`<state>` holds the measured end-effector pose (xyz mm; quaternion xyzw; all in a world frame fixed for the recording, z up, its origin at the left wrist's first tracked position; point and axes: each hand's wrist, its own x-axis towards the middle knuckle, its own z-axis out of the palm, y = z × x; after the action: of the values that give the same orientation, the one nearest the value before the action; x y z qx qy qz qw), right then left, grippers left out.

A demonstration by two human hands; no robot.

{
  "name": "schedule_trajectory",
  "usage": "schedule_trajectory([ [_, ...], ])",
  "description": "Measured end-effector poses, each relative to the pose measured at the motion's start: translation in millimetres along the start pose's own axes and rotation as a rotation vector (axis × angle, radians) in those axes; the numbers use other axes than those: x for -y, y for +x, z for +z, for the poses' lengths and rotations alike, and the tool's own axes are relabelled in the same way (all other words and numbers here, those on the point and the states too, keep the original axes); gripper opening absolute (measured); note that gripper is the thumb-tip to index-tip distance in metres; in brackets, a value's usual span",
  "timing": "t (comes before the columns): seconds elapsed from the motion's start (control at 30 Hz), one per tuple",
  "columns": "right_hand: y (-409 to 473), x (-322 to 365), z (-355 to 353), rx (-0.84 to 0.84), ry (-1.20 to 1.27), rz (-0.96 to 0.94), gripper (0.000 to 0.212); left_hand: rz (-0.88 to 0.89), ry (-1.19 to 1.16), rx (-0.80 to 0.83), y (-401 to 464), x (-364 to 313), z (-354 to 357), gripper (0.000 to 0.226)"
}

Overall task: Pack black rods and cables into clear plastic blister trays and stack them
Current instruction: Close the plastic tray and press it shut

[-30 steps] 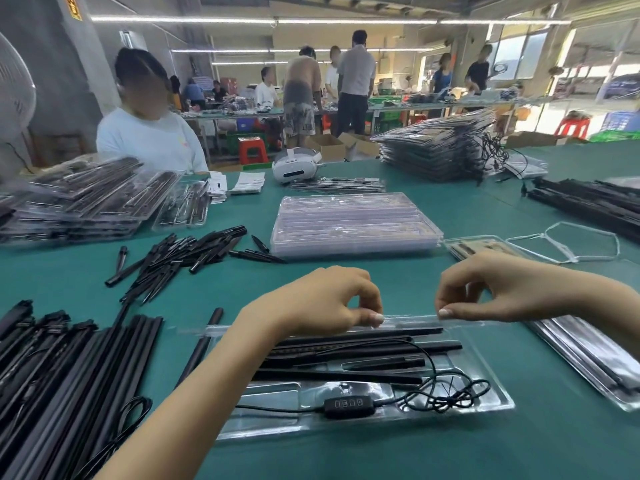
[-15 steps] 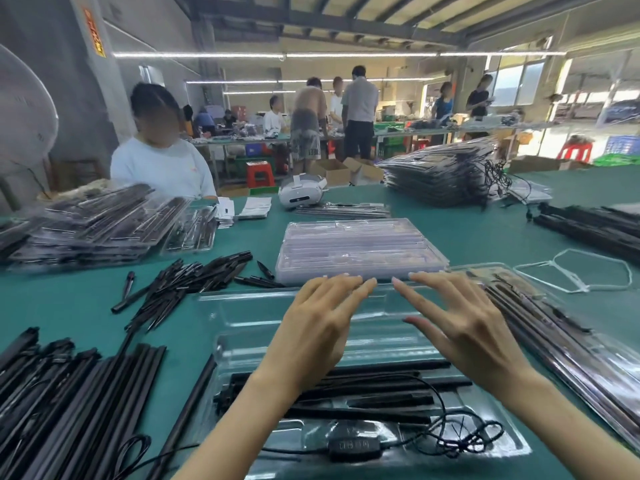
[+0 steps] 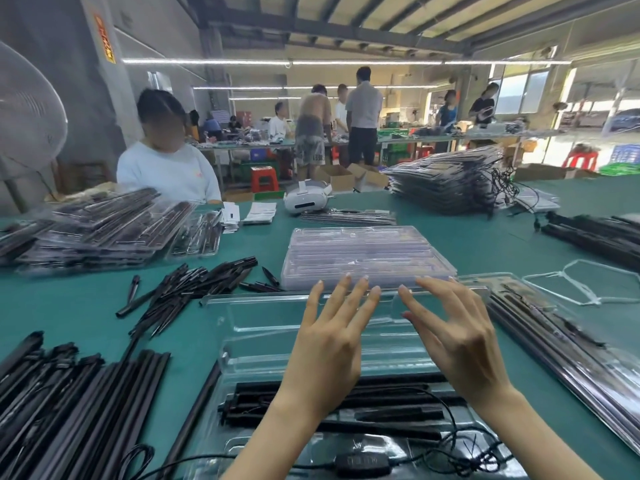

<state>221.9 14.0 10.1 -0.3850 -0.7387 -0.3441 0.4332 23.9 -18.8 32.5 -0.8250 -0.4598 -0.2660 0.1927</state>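
While both hands hover with fingers spread straight and gripping nothing, the left hand [image 3: 329, 344] and right hand [image 3: 460, 341] sit over the raised clear lid [image 3: 277, 317] of a blister tray [image 3: 239, 358] at the surface's near edge. Black rods [image 3: 381, 403] and a coiled cable [image 3: 464, 455] lie in its near half, a stack of empty trays [image 3: 367, 254] just beyond.

A second ago both hands pinched the clear lid's far edge low over the packed rods. Now the left hand [image 3: 329, 344] and right hand [image 3: 460, 337] are spread flat, and the lid [image 3: 263, 317] lies swung open.
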Motion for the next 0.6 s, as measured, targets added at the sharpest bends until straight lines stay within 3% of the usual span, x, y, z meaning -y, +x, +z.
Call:
schedule_trajectory([
  [0.6, -0.2, 3.6, 1.9, -0.002, 0.02, 0.034, 0.029, -0.046, -0.013, -0.083, 3.7, -1.5, 8.8, 0.073],
])
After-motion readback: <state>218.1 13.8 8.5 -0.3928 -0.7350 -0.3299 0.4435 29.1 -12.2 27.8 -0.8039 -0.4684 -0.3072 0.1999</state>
